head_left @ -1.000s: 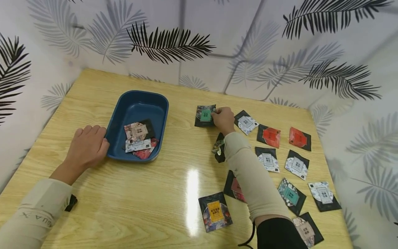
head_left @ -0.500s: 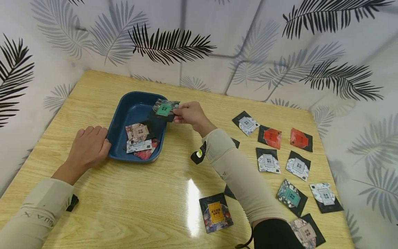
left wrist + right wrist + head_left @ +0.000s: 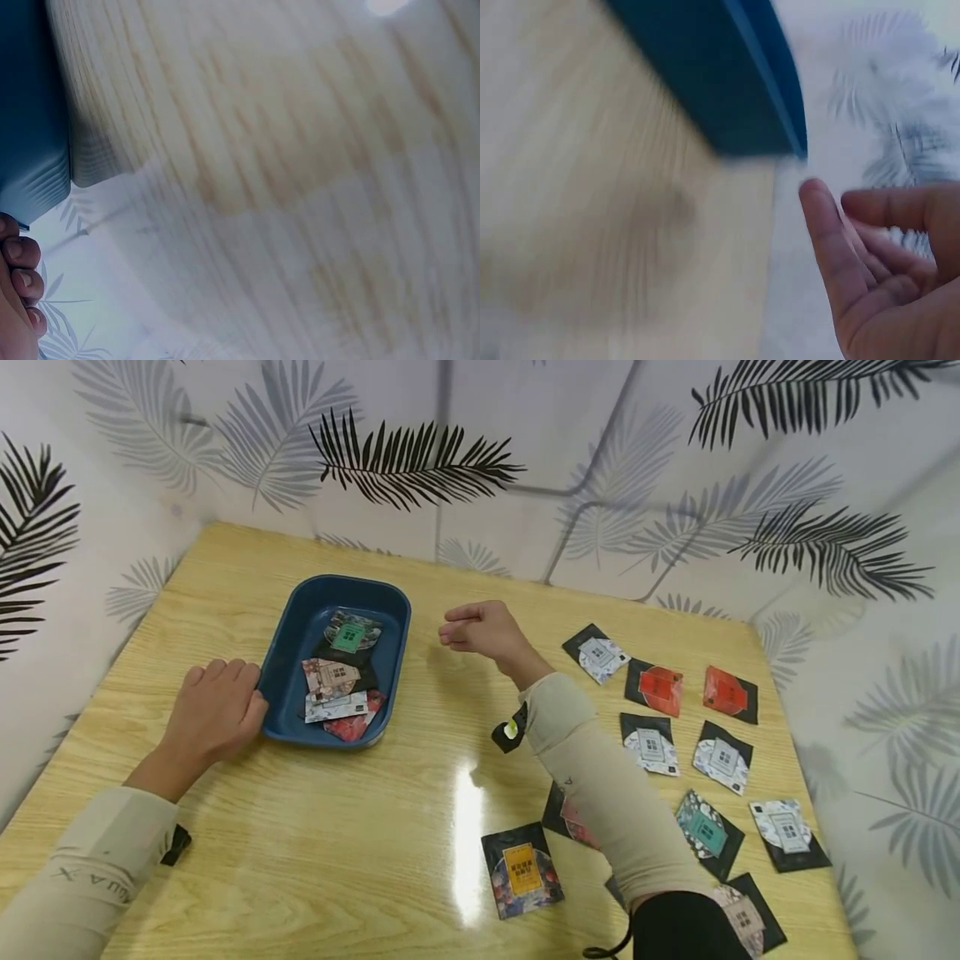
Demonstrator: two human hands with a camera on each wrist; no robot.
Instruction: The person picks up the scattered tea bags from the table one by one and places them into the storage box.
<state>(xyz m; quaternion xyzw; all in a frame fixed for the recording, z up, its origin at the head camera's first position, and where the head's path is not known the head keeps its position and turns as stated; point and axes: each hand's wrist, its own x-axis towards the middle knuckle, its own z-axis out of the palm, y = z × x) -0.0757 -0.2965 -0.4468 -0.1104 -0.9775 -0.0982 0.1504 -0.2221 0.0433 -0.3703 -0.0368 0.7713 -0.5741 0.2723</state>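
Note:
A blue plastic bin (image 3: 335, 591) stands at the left of the table with several flat sachets inside. Uppermost in it lies a black sachet with a green label (image 3: 349, 635), above a pink-labelled one (image 3: 334, 680). My left hand (image 3: 217, 710) holds the bin's left rim; its curled fingers (image 3: 24, 279) show at the rim in the left wrist view. To the right of the bin, my right hand (image 3: 486, 631) hovers over the table, holding nothing. Its fingers (image 3: 829, 247) are fairly straight, with the thumb near them.
Several more sachets lie flat at the right, among them a red-labelled one (image 3: 654, 687) and a white-labelled one (image 3: 649, 744). Nearer the front is a yellow-labelled sachet (image 3: 522, 870). My right sleeve (image 3: 611, 793) partly covers a dark red sachet (image 3: 567, 818). A patterned curtain borders the table.
My right hand has carried the green-labelled sachet from the table's back middle leftward into the bin, let it go, and drawn back to the right. The left hand stays on the rim.

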